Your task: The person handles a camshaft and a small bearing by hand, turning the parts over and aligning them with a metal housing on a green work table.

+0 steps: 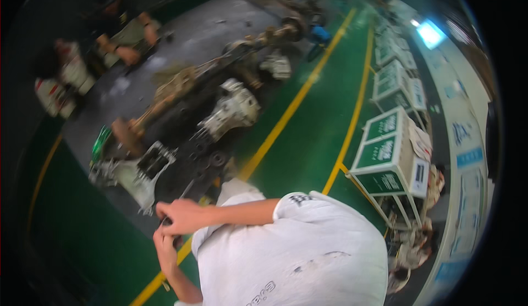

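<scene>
My right hand [190, 216] and my left hand [166, 246] meet close in front of me at the lower left, fingers closed around a small dark part [166, 221]. Its kind is too small and blurred to tell, and the fingers cover most of it. Just beyond my hands lies a silver cast-metal housing [135, 177] with an open, jagged end. Farther off stands another pale metal housing [237, 108], with dark ring-shaped parts [217, 158] on the floor between them.
A long rusty axle [176, 89] runs across the grey floor area [192, 23]. Two people [124, 34] [63, 80] are low down at the far left. Yellow lines [300, 100] cross the green floor. White-framed cabinets with green panels [379, 152] line the right side.
</scene>
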Motion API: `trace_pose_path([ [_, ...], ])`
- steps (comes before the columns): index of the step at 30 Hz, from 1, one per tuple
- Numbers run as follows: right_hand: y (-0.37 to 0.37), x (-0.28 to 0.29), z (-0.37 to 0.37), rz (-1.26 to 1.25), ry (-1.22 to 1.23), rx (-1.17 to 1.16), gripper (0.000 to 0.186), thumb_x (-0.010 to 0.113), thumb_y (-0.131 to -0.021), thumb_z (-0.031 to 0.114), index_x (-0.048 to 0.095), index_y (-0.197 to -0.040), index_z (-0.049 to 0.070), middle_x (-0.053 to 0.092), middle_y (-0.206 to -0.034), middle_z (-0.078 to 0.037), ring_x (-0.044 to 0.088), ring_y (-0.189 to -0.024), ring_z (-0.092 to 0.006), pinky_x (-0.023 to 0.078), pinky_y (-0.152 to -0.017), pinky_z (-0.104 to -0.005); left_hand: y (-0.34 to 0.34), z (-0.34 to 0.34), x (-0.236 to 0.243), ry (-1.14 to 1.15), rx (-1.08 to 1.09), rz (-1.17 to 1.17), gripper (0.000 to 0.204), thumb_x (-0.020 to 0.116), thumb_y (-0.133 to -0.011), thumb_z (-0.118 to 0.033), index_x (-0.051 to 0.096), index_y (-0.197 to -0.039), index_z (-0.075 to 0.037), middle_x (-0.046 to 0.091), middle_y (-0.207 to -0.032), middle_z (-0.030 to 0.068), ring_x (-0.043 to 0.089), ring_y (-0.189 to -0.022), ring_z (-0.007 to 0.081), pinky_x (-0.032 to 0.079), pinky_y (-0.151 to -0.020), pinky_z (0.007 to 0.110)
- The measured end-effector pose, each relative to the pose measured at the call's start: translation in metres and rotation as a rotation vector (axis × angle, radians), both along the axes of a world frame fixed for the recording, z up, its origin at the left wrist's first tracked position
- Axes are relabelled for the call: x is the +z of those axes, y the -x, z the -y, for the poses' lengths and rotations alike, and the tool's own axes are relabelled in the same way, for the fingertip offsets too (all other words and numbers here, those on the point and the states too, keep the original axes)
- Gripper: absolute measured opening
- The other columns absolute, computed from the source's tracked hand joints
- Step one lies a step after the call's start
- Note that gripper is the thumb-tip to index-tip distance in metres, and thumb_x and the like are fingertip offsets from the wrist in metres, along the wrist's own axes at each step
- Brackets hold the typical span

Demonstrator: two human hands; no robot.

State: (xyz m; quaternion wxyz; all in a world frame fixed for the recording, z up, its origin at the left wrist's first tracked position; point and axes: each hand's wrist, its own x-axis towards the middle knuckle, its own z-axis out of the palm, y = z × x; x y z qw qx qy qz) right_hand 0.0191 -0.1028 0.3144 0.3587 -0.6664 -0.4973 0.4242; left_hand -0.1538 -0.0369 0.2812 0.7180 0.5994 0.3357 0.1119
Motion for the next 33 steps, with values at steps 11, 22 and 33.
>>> trace_pose_path([
  [11,-0.004,0.006,0.002,0.343,-0.077,0.342,0.043,0.057,-0.088,0.045,0.057,-0.106,0.006,0.069,-0.067,-0.013,0.067,-0.066,-0.0369,0.051,-0.065,-0.047,0.015,0.0,0.004,0.303,-0.078,-0.063,0.034,0.048,-0.08,-0.025,0.06,-0.098,0.001,0.065,-0.081,0.0078,0.049,-0.057,0.0093,0.033,-0.049,0.022],
  [22,-0.007,0.018,-0.005,0.073,0.305,0.196,0.061,0.055,-0.088,0.046,0.054,-0.121,-0.005,0.067,-0.107,-0.029,0.064,-0.103,-0.0428,0.049,-0.09,-0.0439,-0.003,0.031,0.015,-0.163,0.137,-0.011,0.042,0.058,-0.08,-0.006,0.055,-0.122,-0.001,0.059,-0.097,0.0051,0.056,-0.08,0.013,0.047,-0.071,0.025],
  [33,-0.019,-0.001,-0.004,-0.144,0.122,0.008,0.039,0.053,-0.092,0.032,0.064,-0.101,-0.004,0.066,-0.079,-0.022,0.064,-0.071,-0.0303,0.048,-0.07,-0.0396,-0.031,0.057,0.041,-0.59,0.295,-0.448,0.062,0.076,-0.082,-0.018,0.045,-0.135,-0.005,0.067,-0.107,0.0234,0.065,-0.097,0.0421,0.051,-0.078,0.048],
])
